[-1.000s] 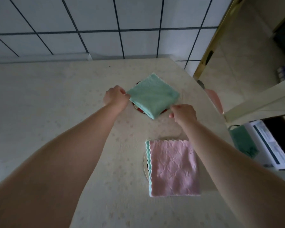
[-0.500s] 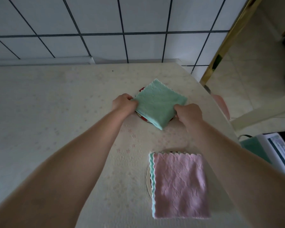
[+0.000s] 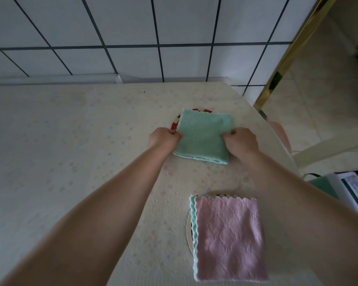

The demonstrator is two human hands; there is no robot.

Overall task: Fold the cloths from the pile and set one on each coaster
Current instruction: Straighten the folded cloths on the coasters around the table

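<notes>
Both hands grip one folded green cloth (image 3: 204, 135) on the table (image 3: 70, 151). Left hand (image 3: 163, 139) has its fingers curled round the cloth's left edge, at nine o'clock of the cloth; right hand (image 3: 241, 141) pinches the right edge, at three o'clock. Each fist shows its back to the camera, so the fingertips are hidden under the fabric. Both bare forearms run from the bottom of the view up to the cloth.

That cloth lies flat and nearly square on a red coaster (image 3: 175, 124), which peeks out only at the cloth's ten to twelve o'clock rim, patterned red and white. The cloth's folded layers show along its near edge.

At six o'clock from the green cloth, well apart and nearer the person, a folded pink cloth (image 3: 227, 238) with a green scalloped edge rests on a pale coaster (image 3: 188, 228); only a thin arc of that coaster shows at the cloth's nine o'clock side.

Beyond the table at twelve o'clock stands a tiled wall (image 3: 132, 34) with dark grout. At two o'clock a gold strip (image 3: 287, 62) slants along the floor edge.
</notes>
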